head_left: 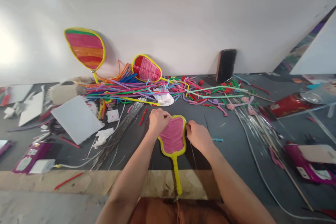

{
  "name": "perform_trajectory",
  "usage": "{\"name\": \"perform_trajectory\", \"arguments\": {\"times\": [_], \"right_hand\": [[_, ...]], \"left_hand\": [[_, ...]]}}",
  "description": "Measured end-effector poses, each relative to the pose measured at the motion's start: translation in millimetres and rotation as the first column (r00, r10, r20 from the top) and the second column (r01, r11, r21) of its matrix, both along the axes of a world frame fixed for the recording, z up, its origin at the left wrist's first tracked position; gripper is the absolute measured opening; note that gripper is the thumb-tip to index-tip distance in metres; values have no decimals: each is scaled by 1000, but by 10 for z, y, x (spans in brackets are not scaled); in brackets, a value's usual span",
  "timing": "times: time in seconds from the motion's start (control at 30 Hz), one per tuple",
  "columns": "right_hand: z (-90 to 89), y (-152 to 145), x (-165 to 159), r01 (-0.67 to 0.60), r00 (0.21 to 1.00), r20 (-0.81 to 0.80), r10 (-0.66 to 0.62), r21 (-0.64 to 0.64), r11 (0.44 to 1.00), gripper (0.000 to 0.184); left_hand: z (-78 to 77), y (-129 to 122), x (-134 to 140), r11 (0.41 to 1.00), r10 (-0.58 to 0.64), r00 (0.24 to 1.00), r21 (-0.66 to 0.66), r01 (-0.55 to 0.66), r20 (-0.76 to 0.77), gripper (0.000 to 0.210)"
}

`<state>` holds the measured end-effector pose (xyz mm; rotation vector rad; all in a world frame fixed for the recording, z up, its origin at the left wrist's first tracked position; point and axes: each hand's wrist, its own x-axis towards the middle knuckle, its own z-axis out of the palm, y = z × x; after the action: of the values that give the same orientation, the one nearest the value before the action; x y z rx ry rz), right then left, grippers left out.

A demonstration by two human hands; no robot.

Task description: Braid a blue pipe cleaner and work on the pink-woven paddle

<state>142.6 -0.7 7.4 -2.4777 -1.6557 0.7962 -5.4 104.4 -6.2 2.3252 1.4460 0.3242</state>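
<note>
A hand fan (172, 134) with a pink face, a fuzzy yellow edge and a yellow handle lies in front of me, its handle pointing at my body. My left hand (159, 122) pinches the fan's upper left rim with curled fingers. On the opposite side, my right hand (197, 133) has its fingers closed at the upper right edge. Both fingertips are partly hidden, but they touch the yellow border. Two similar fans lean on the back wall: a striped one (85, 49) and a smaller pink and red one (147, 69).
Pipe cleaners (123, 90) in many colours are heaped along the wall. A phone (226, 65) stands upright at the back. Metal wires (115, 140) and a white card (77, 119) lie left; a red can (291, 105), cable (250, 150) and purple box (309, 168) are right.
</note>
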Motion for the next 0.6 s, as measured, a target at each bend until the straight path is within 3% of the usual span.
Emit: {"name": "perform_trajectory", "arguments": {"times": [0.4, 0.6], "right_hand": [[10, 109, 48, 15, 1000, -13, -15, -39, 999, 29], [21, 132, 96, -13, 999, -41, 12, -36, 999, 29]], "left_hand": [[32, -88, 40, 996, 89, 996, -27, -88, 21, 17], [-53, -85, 21, 995, -44, 998, 90, 39, 51, 21]]}}
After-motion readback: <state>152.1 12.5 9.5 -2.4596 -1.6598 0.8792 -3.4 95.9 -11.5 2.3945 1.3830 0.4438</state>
